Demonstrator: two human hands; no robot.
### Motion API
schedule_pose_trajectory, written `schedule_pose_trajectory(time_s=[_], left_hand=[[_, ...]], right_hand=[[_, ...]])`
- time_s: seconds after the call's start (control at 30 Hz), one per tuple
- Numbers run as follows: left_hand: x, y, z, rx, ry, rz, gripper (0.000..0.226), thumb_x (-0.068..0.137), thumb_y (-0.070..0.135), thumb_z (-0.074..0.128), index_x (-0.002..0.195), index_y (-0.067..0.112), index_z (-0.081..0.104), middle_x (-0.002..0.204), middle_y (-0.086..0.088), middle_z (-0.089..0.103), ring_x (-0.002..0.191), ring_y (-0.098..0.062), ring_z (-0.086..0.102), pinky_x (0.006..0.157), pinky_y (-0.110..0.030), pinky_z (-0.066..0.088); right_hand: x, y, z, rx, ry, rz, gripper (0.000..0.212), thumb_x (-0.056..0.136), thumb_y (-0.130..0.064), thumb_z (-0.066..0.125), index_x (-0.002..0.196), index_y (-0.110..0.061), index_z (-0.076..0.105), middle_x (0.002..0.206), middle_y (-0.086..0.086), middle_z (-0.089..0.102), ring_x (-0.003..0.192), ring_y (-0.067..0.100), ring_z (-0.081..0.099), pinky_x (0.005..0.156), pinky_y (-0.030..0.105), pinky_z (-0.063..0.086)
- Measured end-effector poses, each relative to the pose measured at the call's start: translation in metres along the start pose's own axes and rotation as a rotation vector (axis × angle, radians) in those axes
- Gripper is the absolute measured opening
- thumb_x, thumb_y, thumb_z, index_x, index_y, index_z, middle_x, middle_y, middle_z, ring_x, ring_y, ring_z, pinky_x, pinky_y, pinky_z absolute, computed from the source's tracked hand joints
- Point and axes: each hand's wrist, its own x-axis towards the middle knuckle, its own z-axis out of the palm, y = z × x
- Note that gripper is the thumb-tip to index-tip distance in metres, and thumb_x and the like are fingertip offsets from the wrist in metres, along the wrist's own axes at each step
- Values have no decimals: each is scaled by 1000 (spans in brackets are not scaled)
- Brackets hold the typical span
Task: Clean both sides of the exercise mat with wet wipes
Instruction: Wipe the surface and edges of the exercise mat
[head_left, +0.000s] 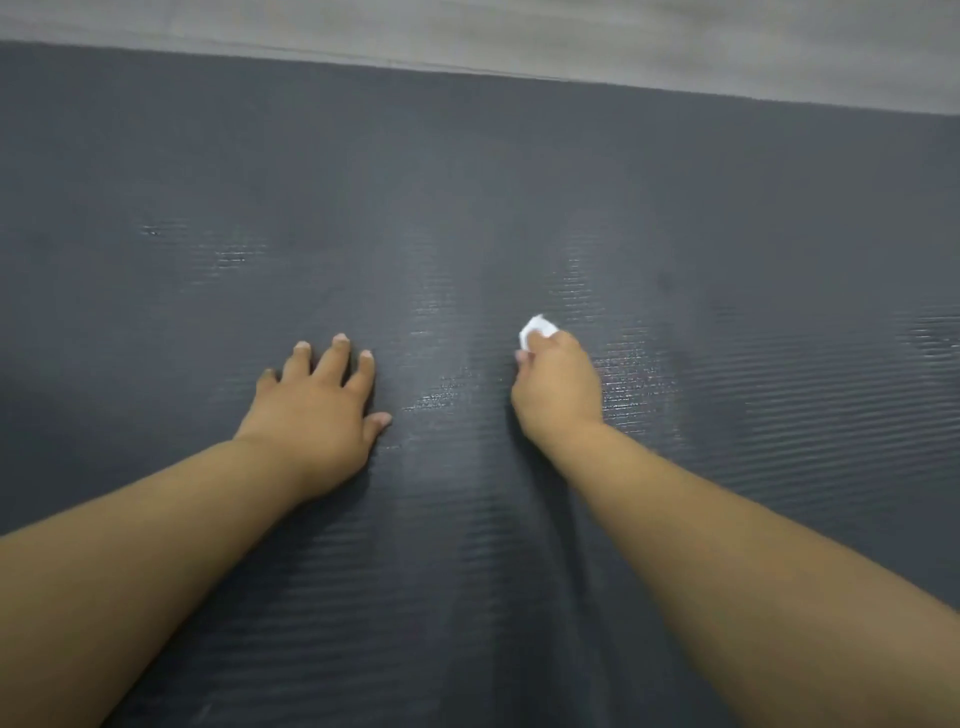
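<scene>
Left hand (317, 400): flat, fingers spread, pressing the mat (467, 182).
Right hand (558, 387): fingers curled around a white wipe (537, 329), held against the mat.
Floor (519, 31): beyond both hands.

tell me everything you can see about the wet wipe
The wet wipe is white and bunched into a small wad, with only a crumpled tip showing beyond the knuckles of the right hand, whose fingers curl round it. The rest is hidden inside the grip. It sits against the dark grey ribbed exercise mat, near the middle of the view, with shiny damp-looking streaks on the mat around it. The left hand lies flat on the mat, apart from the wipe.
</scene>
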Motion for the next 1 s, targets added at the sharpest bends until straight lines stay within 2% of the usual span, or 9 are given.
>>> schedule_pose_trajectory(time_s=[0.1, 0.17, 0.33, 0.47, 0.6, 0.67, 0.73, 0.9, 1.0], left_hand=[[1, 2, 1, -15, -2, -12, 66, 96, 54, 22, 150, 21, 2, 157, -3, -6, 143, -35, 3, 115, -47, 19], [3, 1, 0, -20, -26, -11, 65, 97, 52, 23, 151, 21, 3, 158, -3, -6, 143, -35, 4, 115, -47, 19], [2, -2, 4, 27, -95, 20, 63, 99, 49, 22, 151, 23, -2, 157, -4, -11, 143, -37, 3, 115, -47, 18], [4, 0, 5, 69, -93, 23, 62, 99, 47, 21, 151, 21, 0, 157, -6, -8, 142, -40, 7, 115, -47, 19], [7, -2, -8, 80, -110, 53, 59, 99, 47, 23, 150, 22, 9, 157, -6, 5, 138, -35, 23, 113, -42, 27], [10, -6, -14, 109, -91, 94, 56, 98, 47, 25, 149, 24, 18, 152, -3, 18, 130, -31, 36, 108, -40, 34], [12, -10, -18, 141, -76, 125, 51, 98, 46, 25, 145, 27, 27, 145, 0, 29, 122, -28, 44, 102, -39, 40], [20, -8, -23, 236, 1, 161, 43, 98, 44, 25, 129, 25, 48, 126, 1, 45, 105, -26, 55, 91, -36, 47], [20, -4, -20, 249, 13, 138, 43, 98, 42, 26, 129, 21, 47, 126, -2, 44, 104, -26, 56, 86, -33, 47]], right_hand=[[-43, -26, 20, 85, -67, -520, 25, 86, -13, 50, 104, -3, 63, 89, 14, 60, 75, 34, 58, 62, 33, 49], [-46, -21, 14, 19, -166, -741, 22, 85, -14, 55, 104, -6, 62, 82, 11, 54, 70, 31, 54, 58, 29, 37], [-1, 54, -26, -159, -113, -335, 35, 94, -15, 44, 128, -14, 50, 123, 13, 48, 103, 33, 53, 83, 34, 43], [11, 69, -37, -99, -70, 167, 35, 85, 1, 40, 114, -13, 52, 127, 15, 42, 96, 32, 52, 79, 29, 39], [-14, 5, 6, -17, -227, -324, 42, 88, -6, 43, 128, -18, 48, 138, 8, 40, 121, 29, 47, 101, 30, 38], [-23, -21, 15, -24, -364, -666, 42, 90, -12, 46, 132, -20, 45, 131, 6, 44, 115, 28, 49, 89, 30, 41], [-2, -17, 10, -35, -248, -796, 38, 90, -10, 49, 126, -20, 54, 118, 8, 52, 102, 22, 49, 76, 26, 36], [72, 40, -13, -27, 19, 112, 44, 89, -3, 42, 127, -20, 56, 133, 7, 41, 110, 28, 54, 97, 30, 40], [70, 9, -6, -55, 10, 113, 33, 83, 2, 41, 107, -15, 55, 117, 8, 44, 90, 27, 53, 80, 29, 41]])
